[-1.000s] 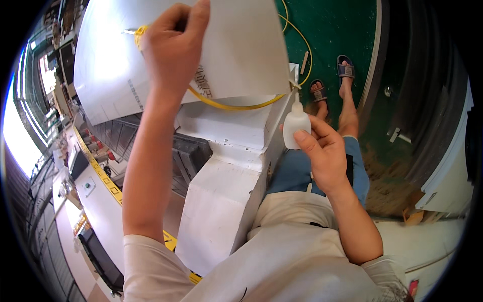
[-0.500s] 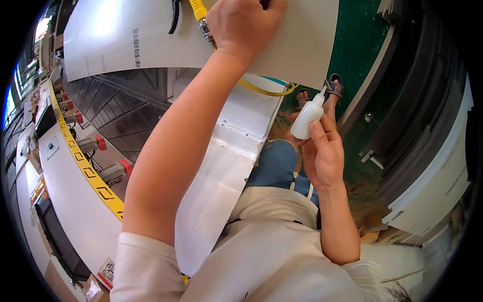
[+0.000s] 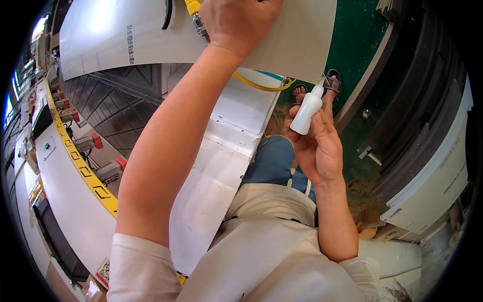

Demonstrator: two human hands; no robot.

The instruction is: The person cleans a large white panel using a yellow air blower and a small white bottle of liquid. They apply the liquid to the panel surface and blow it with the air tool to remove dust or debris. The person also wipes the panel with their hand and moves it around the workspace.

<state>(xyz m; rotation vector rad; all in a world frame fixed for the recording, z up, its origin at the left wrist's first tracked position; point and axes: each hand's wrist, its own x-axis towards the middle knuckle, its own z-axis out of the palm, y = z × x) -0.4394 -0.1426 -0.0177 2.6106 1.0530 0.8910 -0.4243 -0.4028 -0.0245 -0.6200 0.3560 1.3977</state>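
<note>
i saw right hand (image 3: pixel 317 151) closed around small white squeeze bottle (image 3: pixel 307 111), nozzle tilted up, above blue-trousered knee. left hand (image 3: pixel 236 20) was raised at top edge, resting on large pale board (image 3: pixel 302 40) near yellow hose (image 3: pixel 261 85) with metal fitting; its grip i could not tell. white machine cover (image 3: pixel 226 136) lay below.

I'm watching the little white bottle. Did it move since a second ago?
Yes. The white squeeze bottle in the right hand sits higher and further right, now beside the sandalled feet, away from the white machine edge.
</note>
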